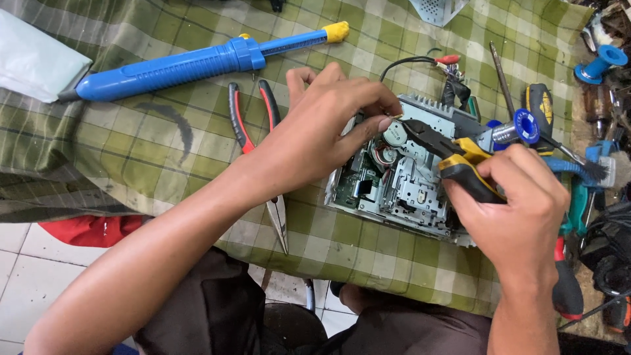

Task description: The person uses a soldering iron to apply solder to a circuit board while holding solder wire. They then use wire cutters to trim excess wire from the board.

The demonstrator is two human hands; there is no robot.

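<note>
Both hands closed: right hand (519, 210) gripping pliers (439, 148), left hand (322, 125) pinching inside chassis (394, 190).

Tool clutter (578, 197) right; cloth (131, 151) left free

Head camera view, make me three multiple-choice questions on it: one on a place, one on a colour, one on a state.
1. Where does the blue desoldering pump lie?
A. on the checked cloth, upper left
B. on the floor tiles
C. inside the device

2. What colour are the grips of the cutters in the right hand?
A. red
B. yellow and black
C. green

3. The metal device is:
A. sealed in a box
B. opened, mechanism exposed
C. wrapped in cloth

Answers: 1 A, it rests along the cloth; 2 B, seen at the fist; 3 B, the left hand pinches inside it.
</note>
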